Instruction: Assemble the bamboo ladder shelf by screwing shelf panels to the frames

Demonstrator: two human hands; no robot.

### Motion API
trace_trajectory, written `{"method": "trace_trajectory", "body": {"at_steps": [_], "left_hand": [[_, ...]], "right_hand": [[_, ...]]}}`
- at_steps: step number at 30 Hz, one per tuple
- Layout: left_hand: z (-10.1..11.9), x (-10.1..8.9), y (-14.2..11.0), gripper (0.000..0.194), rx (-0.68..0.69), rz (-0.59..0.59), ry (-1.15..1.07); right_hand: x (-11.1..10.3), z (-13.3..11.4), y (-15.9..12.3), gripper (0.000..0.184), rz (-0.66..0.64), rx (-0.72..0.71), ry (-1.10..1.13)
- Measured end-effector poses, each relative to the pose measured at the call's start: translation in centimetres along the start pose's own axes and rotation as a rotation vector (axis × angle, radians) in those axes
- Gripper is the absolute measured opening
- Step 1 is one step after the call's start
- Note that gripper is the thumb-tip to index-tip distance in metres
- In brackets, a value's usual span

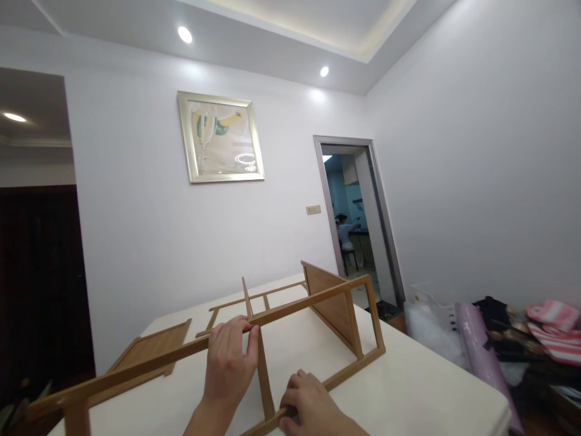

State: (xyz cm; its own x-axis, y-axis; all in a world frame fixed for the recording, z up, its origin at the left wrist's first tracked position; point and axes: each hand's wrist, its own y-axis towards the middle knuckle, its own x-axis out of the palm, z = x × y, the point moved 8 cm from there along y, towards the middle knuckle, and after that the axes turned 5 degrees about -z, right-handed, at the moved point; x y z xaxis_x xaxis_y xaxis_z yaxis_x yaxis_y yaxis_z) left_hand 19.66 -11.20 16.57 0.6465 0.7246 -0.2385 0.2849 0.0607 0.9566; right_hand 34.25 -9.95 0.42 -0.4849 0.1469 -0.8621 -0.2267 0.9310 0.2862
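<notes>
A light-brown wooden shelf rack (308, 301) lies on its side across a white table (422, 381). My left hand (230, 360) is closed over its upper rail, beside the joint with a middle crosspiece (264, 375) seen nearly edge-on. Lower and to the right, my right hand (313, 404) has its fingers curled around the near lower rail, close to the foot of that crosspiece. A wooden shelf panel (333, 306) stands upright between the rails toward the right end. Another flat panel (157, 344) is at the left behind the upper rail; I cannot tell whether it is joined.
Plastic-wrapped goods (429, 330), a purple roll (483, 357) and pink striped cloth (554, 330) are piled right of the table. Behind it are a white wall with a framed picture (222, 139) and a doorway (351, 212), through which a person (345, 233) sits.
</notes>
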Motion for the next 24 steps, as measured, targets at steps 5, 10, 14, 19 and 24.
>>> {"method": "trace_trajectory", "body": {"at_steps": [5, 10, 14, 19, 24], "left_hand": [[-0.05, 0.05, -0.01, 0.009, -0.025, -0.025, -0.023], [-0.19, 0.2, -0.2, 0.013, -0.036, -0.042, -0.047], [-0.23, 0.19, -0.22, 0.019, -0.047, -0.043, -0.074], [-0.24, -0.01, -0.21, 0.024, -0.062, -0.022, -0.068], [-0.17, 0.09, -0.16, 0.019, -0.058, -0.033, -0.074]], "right_hand": [[-0.32, -0.14, -0.11, 0.02, -0.003, -0.001, -0.004], [-0.18, -0.18, 0.02, 0.021, -0.015, -0.008, -0.009], [0.05, 0.08, 0.17, 0.021, -0.02, -0.004, 0.001], [0.28, 0.38, 0.24, 0.023, -0.01, 0.003, 0.007], [0.45, 0.64, 0.37, 0.022, -0.006, -0.011, -0.016]]}}
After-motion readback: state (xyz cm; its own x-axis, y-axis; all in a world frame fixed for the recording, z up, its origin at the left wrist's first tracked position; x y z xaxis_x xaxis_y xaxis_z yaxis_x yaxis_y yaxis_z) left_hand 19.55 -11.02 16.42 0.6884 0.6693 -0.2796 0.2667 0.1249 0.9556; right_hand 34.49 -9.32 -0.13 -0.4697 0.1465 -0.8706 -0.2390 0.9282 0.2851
